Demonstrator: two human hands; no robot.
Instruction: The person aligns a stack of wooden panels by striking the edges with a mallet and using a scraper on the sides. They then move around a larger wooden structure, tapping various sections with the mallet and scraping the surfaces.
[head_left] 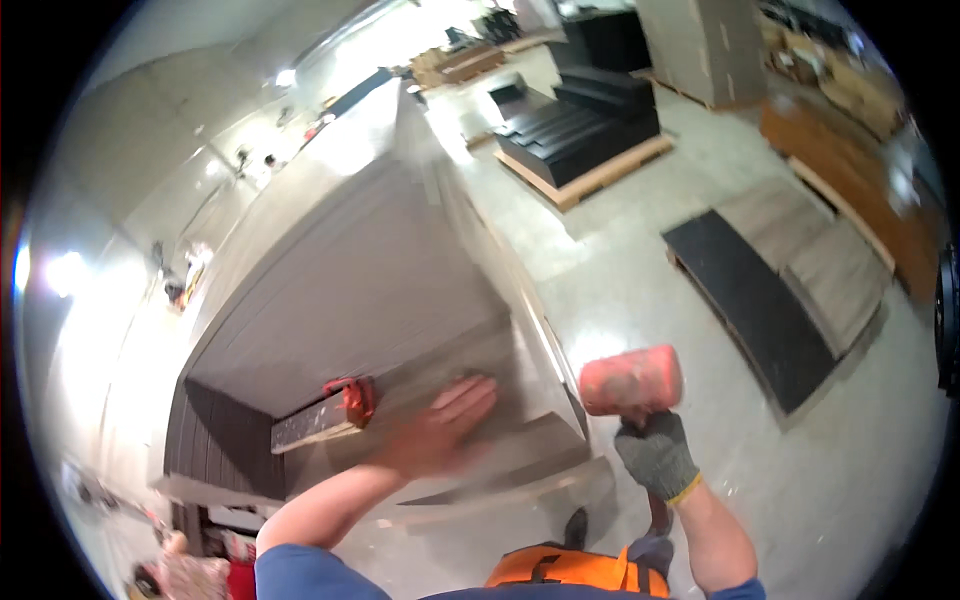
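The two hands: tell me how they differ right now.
The left hand is bare; the right hand wears a grey glove with a yellow cuff. The left hand lies flat, fingers spread, on the grey panel; the right hand grips a red mallet beside it. Both come from short-sleeved arms.

Floor: you stand on a pale, glossy concrete floor point(640, 290).
On it, ahead: a wooden pallet stacked with black panels point(580, 125).
On it, right: a low pallet of black and grey boards point(775, 275).
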